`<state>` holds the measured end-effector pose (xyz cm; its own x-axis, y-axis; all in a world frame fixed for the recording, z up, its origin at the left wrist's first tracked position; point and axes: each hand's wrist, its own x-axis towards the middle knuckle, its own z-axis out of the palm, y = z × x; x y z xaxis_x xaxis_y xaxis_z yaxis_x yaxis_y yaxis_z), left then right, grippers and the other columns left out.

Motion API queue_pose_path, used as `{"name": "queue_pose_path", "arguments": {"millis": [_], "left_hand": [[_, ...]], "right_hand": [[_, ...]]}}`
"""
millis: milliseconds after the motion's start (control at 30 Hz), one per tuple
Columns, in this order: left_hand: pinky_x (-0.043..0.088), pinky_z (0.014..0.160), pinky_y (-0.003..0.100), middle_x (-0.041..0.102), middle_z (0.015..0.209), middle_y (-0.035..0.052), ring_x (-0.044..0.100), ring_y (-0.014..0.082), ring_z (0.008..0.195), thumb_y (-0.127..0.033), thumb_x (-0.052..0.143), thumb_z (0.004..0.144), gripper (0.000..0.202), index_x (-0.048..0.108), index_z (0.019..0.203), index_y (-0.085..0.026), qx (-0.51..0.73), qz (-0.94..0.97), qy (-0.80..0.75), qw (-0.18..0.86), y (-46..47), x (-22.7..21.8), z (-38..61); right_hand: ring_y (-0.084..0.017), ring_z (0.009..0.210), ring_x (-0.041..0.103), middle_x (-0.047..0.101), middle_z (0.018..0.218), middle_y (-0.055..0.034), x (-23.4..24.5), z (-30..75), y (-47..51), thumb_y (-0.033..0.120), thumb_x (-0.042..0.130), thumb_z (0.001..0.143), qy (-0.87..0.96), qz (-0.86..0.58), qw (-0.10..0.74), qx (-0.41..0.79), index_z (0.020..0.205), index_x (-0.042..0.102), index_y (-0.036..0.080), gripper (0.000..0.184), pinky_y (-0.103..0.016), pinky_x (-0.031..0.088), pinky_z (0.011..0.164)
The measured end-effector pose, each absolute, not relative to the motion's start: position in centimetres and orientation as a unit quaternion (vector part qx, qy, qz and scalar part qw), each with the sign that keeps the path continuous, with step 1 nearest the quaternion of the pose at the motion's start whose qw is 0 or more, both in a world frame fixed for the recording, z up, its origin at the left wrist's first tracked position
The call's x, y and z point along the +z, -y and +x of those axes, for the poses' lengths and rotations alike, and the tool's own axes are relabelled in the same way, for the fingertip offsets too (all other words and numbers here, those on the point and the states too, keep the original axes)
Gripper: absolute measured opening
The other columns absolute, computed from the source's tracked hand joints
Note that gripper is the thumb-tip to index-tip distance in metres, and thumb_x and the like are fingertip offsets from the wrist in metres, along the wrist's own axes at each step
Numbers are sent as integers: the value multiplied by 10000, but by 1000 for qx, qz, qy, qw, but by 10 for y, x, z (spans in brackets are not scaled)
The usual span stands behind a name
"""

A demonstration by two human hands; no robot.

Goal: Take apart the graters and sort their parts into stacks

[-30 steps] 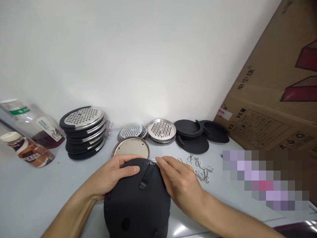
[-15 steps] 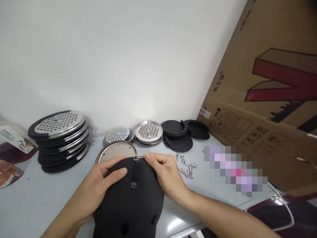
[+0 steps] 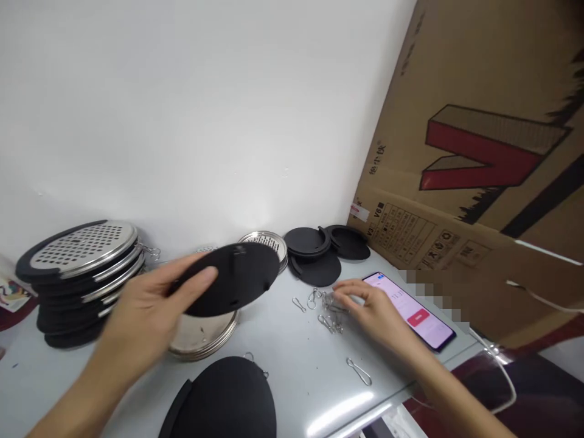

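Black and flat, a round backing disc (image 3: 232, 280) was held up in the head view by the left hand (image 3: 143, 310), gripped at its near edge and tilted, with its broad face sloping up and away. The left fingers (image 3: 201, 277) were closed narrowly on that rim. On the tabletop (image 3: 283, 389), the right hand (image 3: 374, 316) was kept just beside a small pile of steel wire clips (image 3: 331, 310), which lay to the left of its curled fingers (image 3: 349, 292). The pile was much nearer the right hand than the left, but whether a clip was pinched could not be told. Three more clips lay apart from the pile, and a fourth was hooked on the rim of a second black disc (image 3: 219, 398) at the near edge. A smartphone (image 3: 410, 310) lay just right of the right hand, its screen lit. One stack of black-backed steel graters (image 3: 77, 255), about five high, stood at the left, and one stack of plain steel plates (image 3: 203, 344) lay below the held disc. Three further black discs (image 3: 314, 269) and one stack of perforated steel discs (image 3: 269, 240) were set behind, before a white wall (image 3: 182, 121) and a leaning cardboard box (image 3: 460, 164).
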<state>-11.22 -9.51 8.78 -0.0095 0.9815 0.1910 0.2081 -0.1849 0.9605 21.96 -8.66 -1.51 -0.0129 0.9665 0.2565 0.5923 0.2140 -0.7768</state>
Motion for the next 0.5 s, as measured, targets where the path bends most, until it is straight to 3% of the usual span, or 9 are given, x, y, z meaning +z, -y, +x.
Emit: {"name": "queue_pose_path", "arguments": {"millis": [67, 167, 233, 333, 500], "left_hand": [[468, 979, 308, 732, 1098, -47, 626, 222, 1070, -371, 661, 855, 263, 729, 1103, -316, 462, 713, -455, 265, 78, 93, -74], [444, 970, 367, 724, 1122, 17, 586, 213, 1050, -256, 506, 951, 286, 707, 1154, -271, 416, 851, -289, 137, 41, 90, -9], [398, 991, 420, 719, 1139, 40, 547, 222, 1069, -152, 472, 942, 333, 694, 1173, -241, 367, 905, -211, 49, 14, 79, 32], [269, 1071, 508, 677, 1222, 52, 491, 244, 1130, -64, 440, 918, 425, 634, 1254, -238, 250, 950, -174, -69, -19, 57, 84], [179, 1117, 560, 668, 1203, 90, 462, 264, 1198, -52, 407, 918, 454, 585, 1302, -217, 149, 961, -202, -117, -41, 24, 138]], "right_hand": [[-260, 1027, 640, 686, 1127, -118, -37, 216, 95, 365, 496, 936, 664, -582, 403, 240, 793, 700, 179, 311, -425, 479, 917], [-252, 1092, 620, 658, 1191, -121, -55, 198, 103, 357, 429, 970, 655, -585, 411, 244, 1034, 661, 182, 297, -446, 475, 961], [-256, 1176, 581, 625, 1261, -131, -59, 185, 108, 343, 432, 968, 668, -582, 402, 233, 1196, 603, 182, 328, -470, 442, 1023], [-282, 1291, 496, 545, 1368, -159, -61, 166, 116, 320, 489, 939, 693, -571, 387, 208, 1264, 572, 168, 368, -500, 391, 1086], [-285, 1305, 485, 515, 1395, -163, -54, 141, 121, 223, 521, 912, 702, -536, 419, 210, 1348, 499, 180, 439, -484, 414, 1079]]}}
